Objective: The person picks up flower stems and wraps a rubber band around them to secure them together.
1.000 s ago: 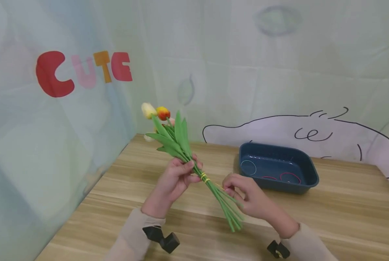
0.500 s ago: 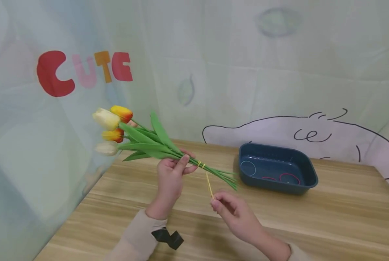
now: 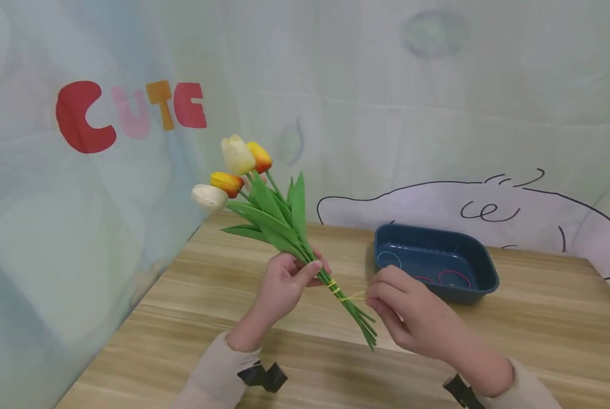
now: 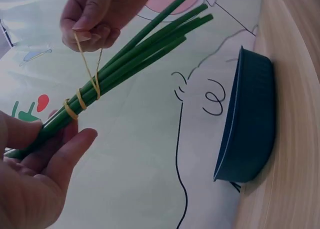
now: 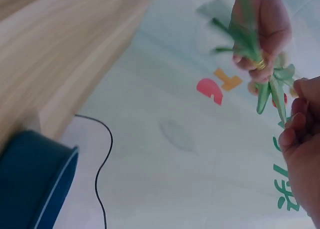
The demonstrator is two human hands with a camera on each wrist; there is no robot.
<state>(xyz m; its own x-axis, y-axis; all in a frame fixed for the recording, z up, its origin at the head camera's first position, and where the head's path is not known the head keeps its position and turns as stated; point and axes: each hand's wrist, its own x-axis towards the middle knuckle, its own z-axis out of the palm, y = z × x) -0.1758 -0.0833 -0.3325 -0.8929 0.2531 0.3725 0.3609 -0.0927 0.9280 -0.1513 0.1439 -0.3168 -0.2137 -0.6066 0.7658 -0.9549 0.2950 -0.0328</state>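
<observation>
A bunch of artificial tulips (image 3: 279,218) with white and yellow-orange heads is held tilted above the table, its blooms toward the upper left. My left hand (image 3: 287,287) grips the green stems just below the leaves. A yellow rubber band (image 4: 80,99) is wound round the stems beyond the left fingers. One loop of it stretches away from the stems to my right hand (image 3: 420,315), which pinches its end between thumb and fingers. In the left wrist view the stem ends (image 4: 195,21) stick out past the band. The right wrist view shows the stems blurred.
A dark blue plastic basin (image 3: 458,292) stands on the wooden table (image 3: 540,335) at the back right. Inside it lie a red rubber band (image 3: 454,278) and a light blue-green one (image 3: 389,261). A printed cloth (image 3: 361,113) hangs behind and at the left.
The bouquet swung flatter toward the left, then back upright, its stem ends now lower right. My right hand went down with the stretched band loop, then up and right beside the stems.
</observation>
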